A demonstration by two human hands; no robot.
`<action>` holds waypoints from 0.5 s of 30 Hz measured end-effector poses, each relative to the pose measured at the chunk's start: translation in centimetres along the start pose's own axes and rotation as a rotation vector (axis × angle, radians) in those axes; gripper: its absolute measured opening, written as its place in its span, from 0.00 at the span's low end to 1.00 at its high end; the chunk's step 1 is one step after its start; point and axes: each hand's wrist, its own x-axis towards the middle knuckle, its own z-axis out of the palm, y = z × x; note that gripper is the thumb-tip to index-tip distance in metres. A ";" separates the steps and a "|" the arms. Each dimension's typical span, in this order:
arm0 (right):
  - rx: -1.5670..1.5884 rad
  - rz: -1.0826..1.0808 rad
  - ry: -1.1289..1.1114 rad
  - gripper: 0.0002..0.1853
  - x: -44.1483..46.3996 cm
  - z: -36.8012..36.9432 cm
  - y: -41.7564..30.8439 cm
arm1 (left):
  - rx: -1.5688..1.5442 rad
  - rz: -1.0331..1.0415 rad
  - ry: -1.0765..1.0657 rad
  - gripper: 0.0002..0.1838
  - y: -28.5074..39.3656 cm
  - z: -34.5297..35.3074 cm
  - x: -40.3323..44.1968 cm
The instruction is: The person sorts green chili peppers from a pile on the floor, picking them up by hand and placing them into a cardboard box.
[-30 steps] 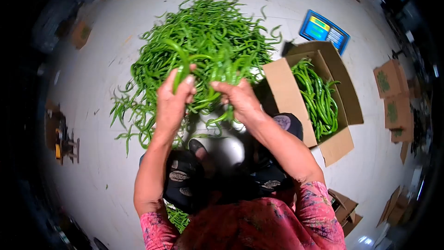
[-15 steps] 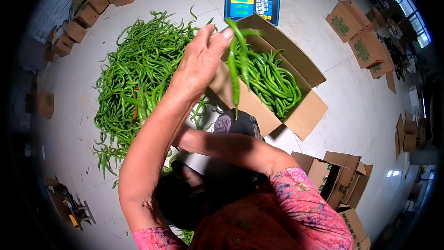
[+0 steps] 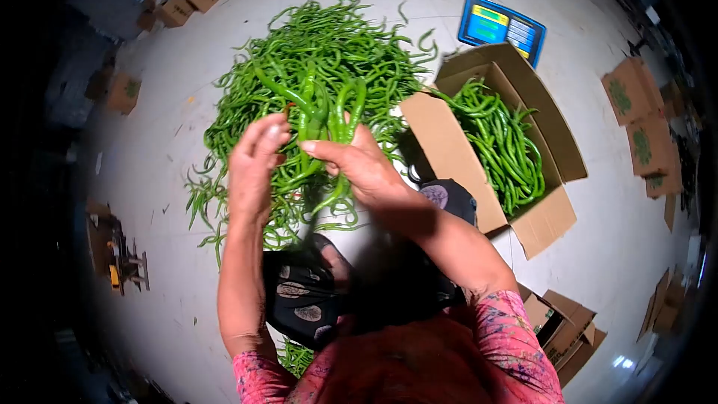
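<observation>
The box (image 3: 455, 157) beside the pile is matt brown cardboard, smooth on its flaps, while the peppers (image 3: 499, 153) in it have glossy, slick-looking green skins that catch the light. The scale panel (image 3: 502, 28) looks like smooth blue plastic, and the floor (image 3: 164, 254) is pale and hard, with a faint sheen and scattered specks. Soft printed cloth makes up the pink sleeves (image 3: 516, 340) and the dark trousers (image 3: 303, 299), both without gloss.
</observation>
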 end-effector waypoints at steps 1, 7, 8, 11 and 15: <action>-0.007 -0.019 -0.034 0.16 -0.3 0.6 -0.4 | -0.026 -0.008 -0.034 0.20 -1.2 -0.2 0.0; -0.055 0.083 -0.054 0.15 -0.2 1.3 0.2 | -0.403 0.008 -0.219 0.12 -2.7 -0.7 0.1; -0.087 0.110 -0.041 0.14 0.1 0.9 0.7 | -0.462 -0.007 -0.235 0.11 -3.0 -1.2 0.2; -0.057 0.094 -0.002 0.12 0.6 1.0 0.4 | -0.660 -0.055 -0.278 0.11 -4.5 -2.3 0.4; -0.110 0.122 -0.040 0.15 0.6 1.2 0.0 | -0.805 -0.060 -0.239 0.12 -5.2 -2.9 0.7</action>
